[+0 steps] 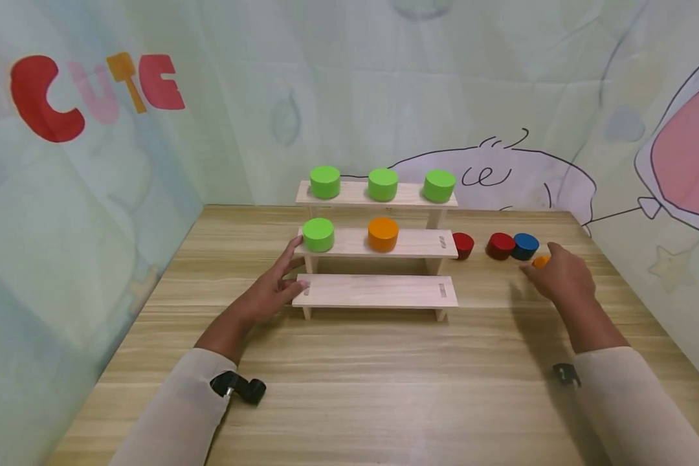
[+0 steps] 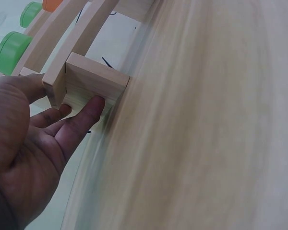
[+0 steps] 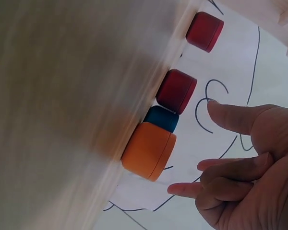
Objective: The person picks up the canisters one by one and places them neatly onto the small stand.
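A three-step wooden stand point(image 1: 378, 290) stands on the table. My left hand point(image 1: 274, 289) holds its left end, thumb at the bottom step. In the left wrist view, fingers point(image 2: 81, 122) lie against the side support under the plank. Green round blocks point(image 1: 382, 184) sit on the top step; one green block point(image 1: 318, 235) and an orange block point(image 1: 382, 234) sit on the middle one. My right hand point(image 1: 565, 275) hovers at another orange block point(image 3: 148, 151), thumb and fingers spread apart, without touching it. From the head view that block is partly hidden by the hand.
Behind and right of the stand are a red block point(image 1: 463, 246), a second red block point(image 1: 501, 246) and a blue block point(image 1: 525, 246), these two side by side. A printed cloth wall point(image 1: 268, 97) borders the wooden table point(image 1: 355, 388) at the back and sides.
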The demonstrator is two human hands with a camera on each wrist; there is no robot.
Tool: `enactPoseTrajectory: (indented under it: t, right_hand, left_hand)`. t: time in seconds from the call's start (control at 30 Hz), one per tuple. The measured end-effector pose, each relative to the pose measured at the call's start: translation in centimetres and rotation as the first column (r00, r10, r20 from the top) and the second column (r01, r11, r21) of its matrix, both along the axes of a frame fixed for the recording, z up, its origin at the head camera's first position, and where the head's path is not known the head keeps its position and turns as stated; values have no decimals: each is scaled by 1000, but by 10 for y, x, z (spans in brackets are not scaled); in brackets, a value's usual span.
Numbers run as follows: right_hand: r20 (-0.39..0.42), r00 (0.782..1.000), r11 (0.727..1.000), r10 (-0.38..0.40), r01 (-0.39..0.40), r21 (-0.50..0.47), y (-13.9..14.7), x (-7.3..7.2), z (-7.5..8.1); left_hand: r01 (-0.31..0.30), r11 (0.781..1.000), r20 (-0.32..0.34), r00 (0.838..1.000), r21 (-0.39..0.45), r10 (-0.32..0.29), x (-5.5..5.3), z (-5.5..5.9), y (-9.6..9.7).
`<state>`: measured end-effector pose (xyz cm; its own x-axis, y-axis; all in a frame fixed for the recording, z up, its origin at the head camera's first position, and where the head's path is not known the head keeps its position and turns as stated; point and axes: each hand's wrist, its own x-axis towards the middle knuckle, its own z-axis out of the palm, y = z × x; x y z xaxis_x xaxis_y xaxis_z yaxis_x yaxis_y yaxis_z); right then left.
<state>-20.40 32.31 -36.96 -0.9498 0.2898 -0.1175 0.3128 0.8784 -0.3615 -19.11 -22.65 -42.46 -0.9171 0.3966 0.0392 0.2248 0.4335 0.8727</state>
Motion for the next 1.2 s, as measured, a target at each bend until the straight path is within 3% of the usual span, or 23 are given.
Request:
enactPoseTrajectory:
  t: [0.27,0.57,1.2]
  right_hand:
    - [63,998,999,-20,22,-30,10,-3,1]
    - [95,995,1000,7,-8,11,14,-4,0]
    - [165,986,999,-39,32,43,16,-13,0]
  left_hand:
    - [-5,1000,9,1000,-2,5,0,1,0]
    - [-4,1000,9,1000,3,4,0,0,0]
    - [-11,1000,24,1000,-1,11,0,-1,1]
